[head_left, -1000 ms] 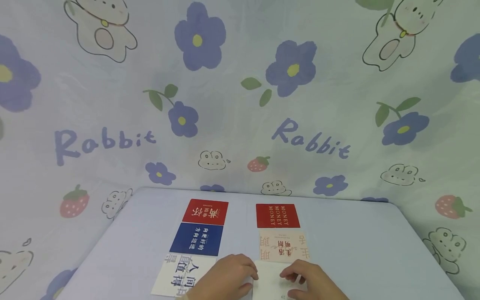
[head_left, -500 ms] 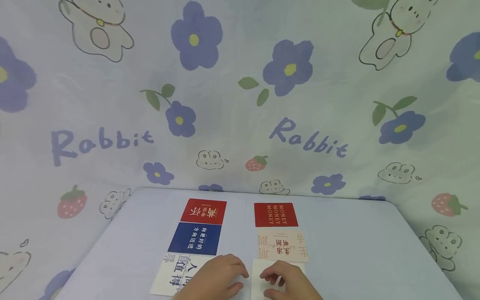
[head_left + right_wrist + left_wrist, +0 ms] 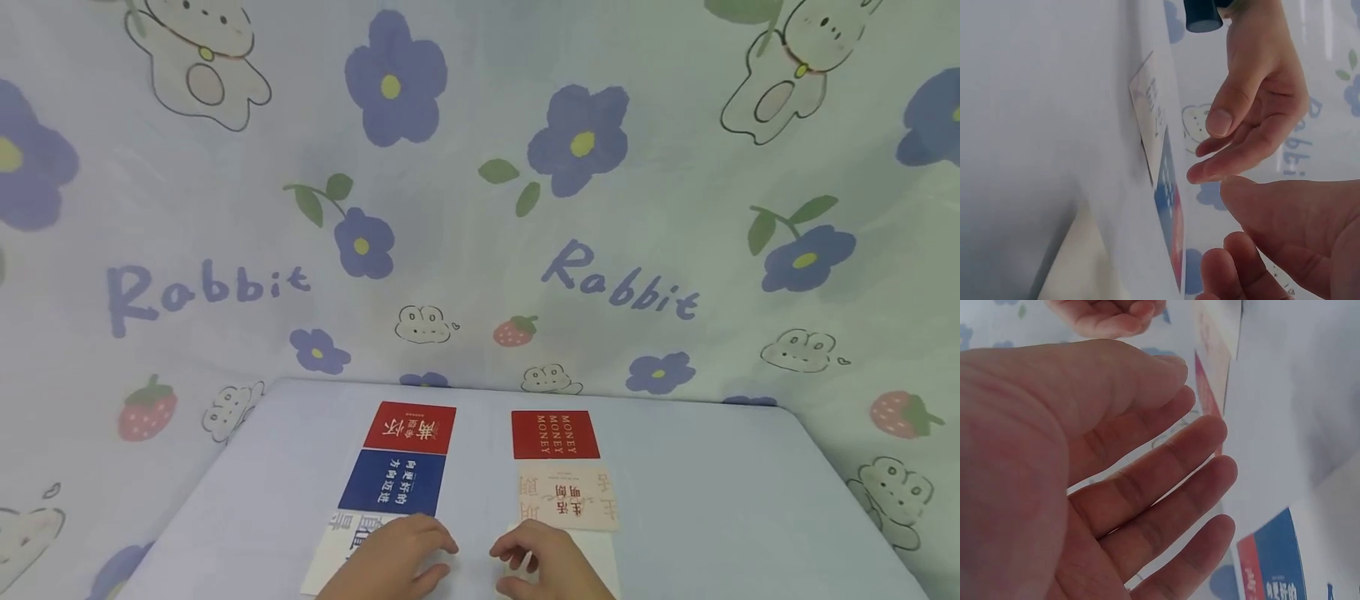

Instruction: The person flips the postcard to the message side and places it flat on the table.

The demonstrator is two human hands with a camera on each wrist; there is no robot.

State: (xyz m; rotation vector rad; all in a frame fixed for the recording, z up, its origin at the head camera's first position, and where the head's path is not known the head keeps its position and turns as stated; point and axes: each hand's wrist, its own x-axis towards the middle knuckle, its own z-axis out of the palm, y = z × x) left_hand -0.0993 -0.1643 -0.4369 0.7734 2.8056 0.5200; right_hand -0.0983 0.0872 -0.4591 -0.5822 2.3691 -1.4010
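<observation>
My left hand (image 3: 401, 557) hovers over the inner side of a white card with blue and grey characters (image 3: 321, 562), partly covering it. Its fingers are loosely bent, and the left wrist view shows a bare palm. Opposite it, my right hand (image 3: 551, 562) is over a pale, nearly plain card (image 3: 602, 554), fingers slightly curled around nothing. A gap separates the two hands. Beyond the right hand lies a cream card with red characters (image 3: 596, 508). Past the left hand is a dark blue card with white characters (image 3: 360, 483).
The flat cards form two columns on a white-covered table (image 3: 712, 500). A red card with white characters (image 3: 412, 415) heads the left column; a red MONEY card (image 3: 528, 437) heads the right. Behind the table hangs a rabbit-and-flower patterned cloth (image 3: 465, 233).
Both hands have moved leftward. My left hand has come away from the pale card's left edge and now covers more of the white card; my right hand has shifted toward that edge.
</observation>
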